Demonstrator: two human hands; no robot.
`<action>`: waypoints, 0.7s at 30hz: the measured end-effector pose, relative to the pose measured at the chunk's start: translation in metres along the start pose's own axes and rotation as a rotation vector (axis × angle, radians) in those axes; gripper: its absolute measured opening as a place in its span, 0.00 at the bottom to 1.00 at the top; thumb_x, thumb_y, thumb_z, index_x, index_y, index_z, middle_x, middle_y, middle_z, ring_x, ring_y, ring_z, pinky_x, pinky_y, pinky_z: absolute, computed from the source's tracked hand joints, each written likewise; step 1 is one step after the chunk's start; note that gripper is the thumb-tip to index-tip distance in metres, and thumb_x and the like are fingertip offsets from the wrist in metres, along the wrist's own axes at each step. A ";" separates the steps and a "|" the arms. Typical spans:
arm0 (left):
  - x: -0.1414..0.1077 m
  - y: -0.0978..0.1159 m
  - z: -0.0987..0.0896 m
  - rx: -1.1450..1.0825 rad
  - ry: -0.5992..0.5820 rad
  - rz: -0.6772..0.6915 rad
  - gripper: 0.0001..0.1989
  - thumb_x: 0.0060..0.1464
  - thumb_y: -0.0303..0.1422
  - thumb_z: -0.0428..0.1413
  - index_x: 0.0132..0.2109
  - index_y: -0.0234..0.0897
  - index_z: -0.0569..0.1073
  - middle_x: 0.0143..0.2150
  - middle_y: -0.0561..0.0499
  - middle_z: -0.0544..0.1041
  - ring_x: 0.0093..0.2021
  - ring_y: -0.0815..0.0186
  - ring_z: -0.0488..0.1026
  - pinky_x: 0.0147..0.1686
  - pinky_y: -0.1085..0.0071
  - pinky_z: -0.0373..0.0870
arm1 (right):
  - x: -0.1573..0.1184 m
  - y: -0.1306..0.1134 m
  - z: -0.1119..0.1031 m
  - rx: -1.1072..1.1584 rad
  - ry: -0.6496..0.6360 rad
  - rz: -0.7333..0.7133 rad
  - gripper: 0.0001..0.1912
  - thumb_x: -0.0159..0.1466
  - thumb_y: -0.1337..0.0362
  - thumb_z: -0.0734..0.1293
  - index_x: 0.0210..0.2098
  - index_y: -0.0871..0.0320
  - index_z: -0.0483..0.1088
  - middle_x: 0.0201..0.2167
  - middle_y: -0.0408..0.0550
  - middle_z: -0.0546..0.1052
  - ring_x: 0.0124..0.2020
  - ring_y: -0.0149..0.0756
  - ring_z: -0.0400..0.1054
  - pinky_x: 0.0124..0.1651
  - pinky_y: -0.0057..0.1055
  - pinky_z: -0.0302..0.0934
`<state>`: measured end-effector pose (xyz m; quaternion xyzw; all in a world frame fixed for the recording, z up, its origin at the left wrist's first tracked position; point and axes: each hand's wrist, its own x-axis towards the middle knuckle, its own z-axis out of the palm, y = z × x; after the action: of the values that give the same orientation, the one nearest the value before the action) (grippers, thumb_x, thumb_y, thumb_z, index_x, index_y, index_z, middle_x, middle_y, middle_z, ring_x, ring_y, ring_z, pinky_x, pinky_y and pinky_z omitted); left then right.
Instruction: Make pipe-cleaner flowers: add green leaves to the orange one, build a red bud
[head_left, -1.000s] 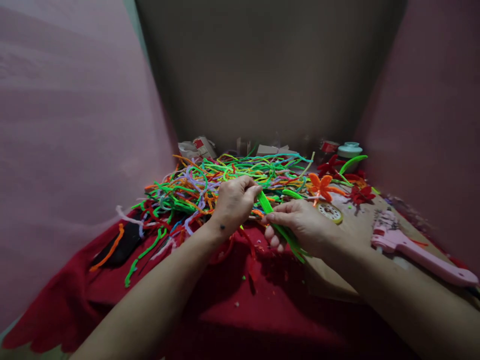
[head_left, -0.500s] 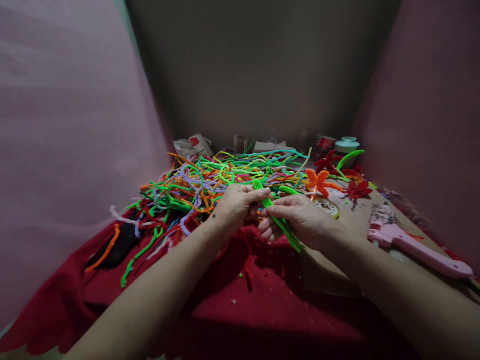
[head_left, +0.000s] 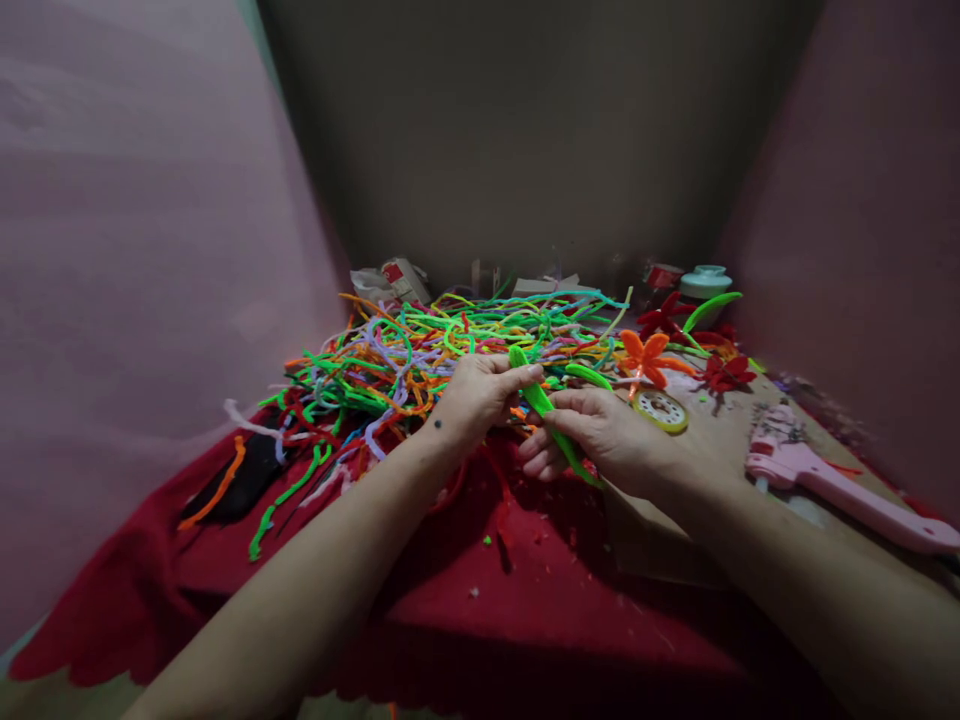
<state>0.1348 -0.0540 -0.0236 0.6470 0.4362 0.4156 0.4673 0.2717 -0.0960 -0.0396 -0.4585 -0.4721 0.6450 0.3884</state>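
Note:
Between my two hands slants a bright green pipe-cleaner leaf [head_left: 537, 397], its upper end leaning away from me and its lower end trailing below my right palm. My left hand [head_left: 480, 392] pinches it near the top with thumb and fingers. Lower down, my right hand [head_left: 592, 428] grips the same leaf between thumb and forefinger, with its other fingers curled underneath. Just behind my right hand lies another green pipe-cleaner piece [head_left: 589, 376]. Beyond both hands spreads a big tangled heap of coloured pipe cleaners [head_left: 420, 350].
On the right are an orange pipe-cleaner flower [head_left: 645, 357], a dark red flower [head_left: 726, 374], a yellow-rimmed roll [head_left: 661, 411] and a pink glue gun [head_left: 840, 485]. A lidded jar [head_left: 706, 283] stands at the back. A red cloth [head_left: 525, 590] covers the table, with walls close on both sides.
The view has shifted slightly, so the things on the table sit a little further right. Both hands keep hold of the green leaf, whose lower strands now look closer together.

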 end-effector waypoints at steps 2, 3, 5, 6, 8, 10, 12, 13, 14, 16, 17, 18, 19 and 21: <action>0.001 -0.001 0.000 -0.060 -0.028 -0.042 0.18 0.45 0.37 0.59 0.17 0.34 0.63 0.11 0.58 0.62 0.12 0.77 0.55 0.14 0.76 0.50 | 0.001 0.001 -0.002 0.006 -0.025 0.030 0.09 0.62 0.71 0.59 0.27 0.61 0.66 0.18 0.48 0.75 0.18 0.31 0.70 0.25 0.28 0.68; 0.002 -0.002 0.000 -0.077 -0.029 -0.057 0.17 0.45 0.37 0.59 0.17 0.34 0.63 0.11 0.58 0.62 0.11 0.76 0.55 0.13 0.76 0.49 | 0.001 0.001 -0.003 0.008 -0.035 0.037 0.08 0.61 0.71 0.60 0.27 0.62 0.67 0.19 0.48 0.75 0.18 0.31 0.70 0.25 0.29 0.68; 0.003 -0.004 -0.001 -0.085 -0.016 -0.070 0.17 0.44 0.37 0.60 0.17 0.34 0.64 0.11 0.58 0.62 0.11 0.76 0.55 0.12 0.76 0.49 | 0.003 0.003 -0.006 0.004 -0.039 0.018 0.07 0.59 0.70 0.63 0.25 0.62 0.69 0.20 0.47 0.75 0.19 0.30 0.70 0.26 0.28 0.68; 0.004 -0.005 -0.002 -0.084 -0.012 -0.071 0.17 0.44 0.37 0.60 0.17 0.34 0.64 0.11 0.58 0.62 0.11 0.76 0.55 0.12 0.76 0.49 | 0.003 0.004 -0.007 -0.012 -0.032 -0.007 0.07 0.58 0.70 0.64 0.24 0.62 0.69 0.20 0.46 0.74 0.19 0.29 0.68 0.26 0.27 0.66; 0.005 -0.006 -0.003 -0.087 -0.008 -0.068 0.17 0.44 0.36 0.61 0.17 0.34 0.64 0.11 0.58 0.61 0.11 0.76 0.55 0.12 0.76 0.49 | 0.004 0.005 -0.009 -0.063 0.000 -0.065 0.09 0.57 0.69 0.65 0.21 0.62 0.70 0.18 0.45 0.73 0.18 0.26 0.65 0.23 0.23 0.62; 0.005 -0.007 -0.004 -0.101 -0.006 -0.065 0.17 0.43 0.36 0.61 0.17 0.34 0.64 0.10 0.58 0.61 0.10 0.76 0.55 0.12 0.76 0.49 | 0.004 0.006 -0.010 -0.099 0.036 -0.080 0.09 0.57 0.68 0.65 0.20 0.63 0.71 0.16 0.44 0.72 0.16 0.25 0.63 0.19 0.22 0.57; 0.005 -0.007 -0.005 -0.110 -0.006 -0.060 0.18 0.43 0.37 0.61 0.16 0.34 0.64 0.10 0.58 0.60 0.10 0.76 0.55 0.12 0.76 0.48 | 0.003 0.006 -0.009 -0.072 0.055 -0.055 0.09 0.57 0.68 0.65 0.21 0.62 0.71 0.16 0.45 0.73 0.15 0.26 0.63 0.18 0.22 0.56; 0.005 -0.008 -0.005 -0.120 -0.010 -0.055 0.19 0.43 0.38 0.62 0.16 0.34 0.64 0.10 0.57 0.61 0.11 0.76 0.56 0.12 0.76 0.48 | 0.002 0.006 -0.009 -0.042 0.056 -0.039 0.09 0.57 0.69 0.65 0.21 0.62 0.71 0.17 0.45 0.73 0.15 0.27 0.65 0.18 0.23 0.57; 0.005 -0.008 -0.005 -0.135 -0.027 -0.053 0.19 0.42 0.38 0.62 0.16 0.34 0.64 0.11 0.57 0.61 0.11 0.76 0.56 0.12 0.76 0.48 | 0.002 0.005 -0.008 -0.010 0.049 -0.027 0.08 0.57 0.69 0.65 0.21 0.62 0.71 0.17 0.45 0.74 0.15 0.28 0.66 0.19 0.24 0.59; 0.005 -0.009 -0.005 -0.188 -0.102 -0.069 0.18 0.42 0.40 0.63 0.18 0.33 0.65 0.12 0.57 0.62 0.11 0.77 0.56 0.12 0.76 0.48 | 0.001 0.005 -0.008 0.052 0.029 -0.018 0.07 0.57 0.70 0.65 0.22 0.62 0.71 0.17 0.45 0.74 0.16 0.29 0.67 0.21 0.26 0.63; 0.005 -0.010 -0.004 -0.219 -0.155 -0.093 0.17 0.42 0.41 0.63 0.20 0.33 0.67 0.12 0.58 0.62 0.11 0.77 0.55 0.12 0.76 0.48 | 0.001 0.005 -0.008 0.076 0.017 -0.018 0.07 0.57 0.70 0.65 0.23 0.62 0.71 0.17 0.45 0.74 0.16 0.30 0.68 0.21 0.27 0.64; 0.005 -0.011 -0.003 -0.247 -0.209 -0.120 0.16 0.42 0.41 0.63 0.22 0.33 0.68 0.12 0.58 0.62 0.11 0.77 0.54 0.12 0.76 0.47 | 0.001 0.006 -0.009 0.098 0.007 -0.018 0.07 0.57 0.70 0.65 0.23 0.62 0.71 0.17 0.45 0.74 0.16 0.29 0.68 0.22 0.28 0.65; 0.005 -0.012 -0.003 -0.268 -0.251 -0.147 0.16 0.42 0.41 0.63 0.24 0.33 0.69 0.12 0.59 0.61 0.10 0.77 0.53 0.12 0.76 0.46 | 0.002 0.006 -0.010 0.118 -0.004 -0.021 0.07 0.57 0.70 0.65 0.23 0.62 0.71 0.17 0.46 0.74 0.16 0.29 0.68 0.23 0.29 0.66; 0.005 -0.013 0.000 -0.298 -0.277 -0.181 0.16 0.42 0.41 0.63 0.26 0.32 0.71 0.10 0.60 0.59 0.10 0.78 0.50 0.12 0.76 0.43 | 0.003 0.007 -0.012 0.153 -0.024 -0.032 0.08 0.58 0.71 0.64 0.23 0.63 0.71 0.17 0.46 0.74 0.16 0.29 0.68 0.23 0.29 0.67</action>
<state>0.1336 -0.0466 -0.0355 0.5798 0.3579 0.3391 0.6486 0.2814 -0.0920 -0.0488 -0.4119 -0.4333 0.6786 0.4268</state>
